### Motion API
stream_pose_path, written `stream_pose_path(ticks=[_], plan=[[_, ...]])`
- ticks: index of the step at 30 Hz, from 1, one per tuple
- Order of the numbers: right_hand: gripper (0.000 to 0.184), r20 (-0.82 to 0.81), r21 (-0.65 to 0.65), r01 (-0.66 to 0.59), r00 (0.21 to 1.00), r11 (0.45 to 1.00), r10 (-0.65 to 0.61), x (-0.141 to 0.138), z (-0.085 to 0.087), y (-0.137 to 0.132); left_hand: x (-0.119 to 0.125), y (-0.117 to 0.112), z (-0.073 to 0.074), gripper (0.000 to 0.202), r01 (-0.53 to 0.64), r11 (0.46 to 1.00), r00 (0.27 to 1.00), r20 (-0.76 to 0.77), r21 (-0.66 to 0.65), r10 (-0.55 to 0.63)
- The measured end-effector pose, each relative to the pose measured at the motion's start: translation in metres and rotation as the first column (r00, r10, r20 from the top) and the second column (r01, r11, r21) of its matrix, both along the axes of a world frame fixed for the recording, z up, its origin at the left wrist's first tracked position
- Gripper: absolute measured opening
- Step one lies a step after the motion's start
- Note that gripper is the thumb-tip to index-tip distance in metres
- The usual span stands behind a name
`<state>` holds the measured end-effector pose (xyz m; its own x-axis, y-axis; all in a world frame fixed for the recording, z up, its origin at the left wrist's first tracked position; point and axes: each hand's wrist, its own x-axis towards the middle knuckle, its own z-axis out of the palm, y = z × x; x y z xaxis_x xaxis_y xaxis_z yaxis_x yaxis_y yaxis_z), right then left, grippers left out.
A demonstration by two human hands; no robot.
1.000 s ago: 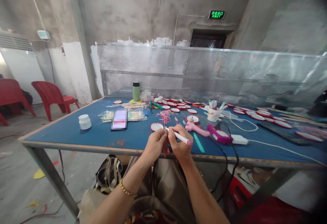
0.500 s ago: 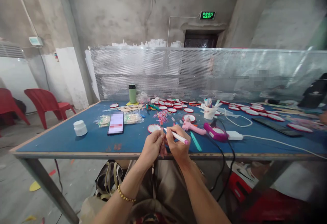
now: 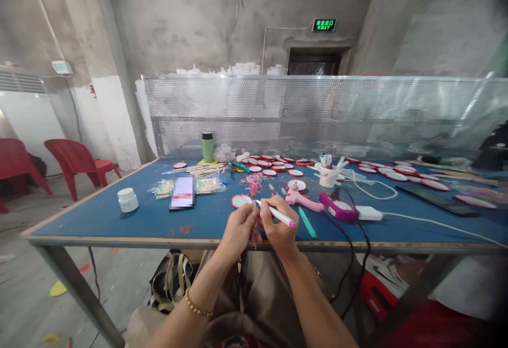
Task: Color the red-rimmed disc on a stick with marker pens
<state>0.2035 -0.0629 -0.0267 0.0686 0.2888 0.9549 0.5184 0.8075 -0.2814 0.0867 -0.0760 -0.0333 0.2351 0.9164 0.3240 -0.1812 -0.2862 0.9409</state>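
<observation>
My left hand [image 3: 240,226] is closed around a thin stick [image 3: 253,195] with a reddish tip, held upright above the table's front edge. In my right hand [image 3: 280,229] is a white marker [image 3: 281,216] with a pink end, gripped like a pen. The marker's tip points left at the stick; whether they touch I cannot tell. Just behind my hands lies a round white disc with a red rim [image 3: 241,201]. A tangle of pink and purple strings [image 3: 254,180] is beyond it.
A pink glue gun [image 3: 304,201], teal marker [image 3: 307,223] and purple device [image 3: 338,207] lie at right, near a cup of pens [image 3: 328,174]. At left are a phone [image 3: 183,193], white jar [image 3: 127,200] and green bottle [image 3: 207,148]. Cables cross the right side.
The view has shifted slightly, so everything sits a little further right. My hands keep nearly the same pose, with the stick and marker still held.
</observation>
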Motion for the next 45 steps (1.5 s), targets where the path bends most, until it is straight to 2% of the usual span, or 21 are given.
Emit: stream_pose_path(ticks=[5,19,27,33,38,45], plan=[[0.012,0.047,-0.019,-0.002,0.999,1.0,0.002,0.0004,-0.0013,0.001,0.0,0.0016,-0.0012,0.034,-0.006,1.0,1.0,-0.004,0.008,0.006],[0.016,0.008,-0.002,0.031,0.999,1.0,-0.031,0.0003,0.0003,0.0011,0.0,0.0009,-0.0015,0.032,-0.013,1.0,1.0,-0.01,0.012,0.013],[0.016,0.036,-0.005,-0.02,0.999,1.0,0.021,-0.0003,0.0035,-0.0052,-0.0001,0.0005,-0.0008,0.034,-0.005,1.0,1.0,0.011,0.008,0.005],[0.015,0.073,0.0,-0.012,0.997,1.0,0.012,-0.0004,0.0024,-0.0025,0.0009,0.001,-0.0015,0.033,-0.023,1.0,1.0,0.0,0.008,0.023],[0.016,0.031,-0.019,0.022,0.999,1.0,-0.021,0.0005,0.0005,-0.0019,0.0007,0.0011,-0.0008,0.032,-0.015,1.0,1.0,-0.002,0.019,0.015],[0.014,0.085,0.002,-0.009,0.996,1.0,0.009,0.0001,0.0004,-0.0009,0.0016,-0.0001,0.001,0.032,-0.038,0.999,0.999,-0.01,0.012,0.039]])
